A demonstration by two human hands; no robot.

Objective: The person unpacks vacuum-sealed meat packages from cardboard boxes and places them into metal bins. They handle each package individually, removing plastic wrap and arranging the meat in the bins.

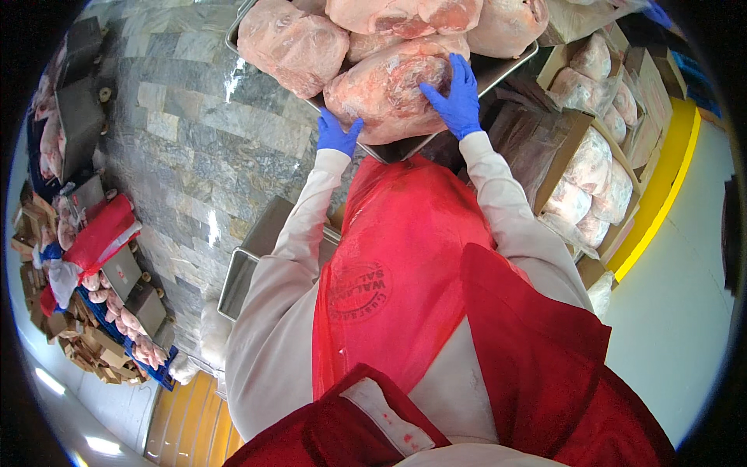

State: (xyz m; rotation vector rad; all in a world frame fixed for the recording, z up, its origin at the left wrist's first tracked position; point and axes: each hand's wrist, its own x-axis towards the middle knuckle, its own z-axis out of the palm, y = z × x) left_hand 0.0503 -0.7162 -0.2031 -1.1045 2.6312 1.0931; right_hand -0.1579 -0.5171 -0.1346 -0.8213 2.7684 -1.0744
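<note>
While a large pink cut of meat (381, 93) rests on a metal tray (510, 68), it lies toward 2 o'clock from the left hand (338, 134) and 9 o'clock from the right hand (454, 97). Blue-gloved, the left hand is open at the meat's 7 o'clock side, thumb apart; the right spreads flat over its 3 o'clock side. Toward 6 o'clock, a red apron (420, 233) bears 1 round, dark, lettered stamp (362, 292).
</note>
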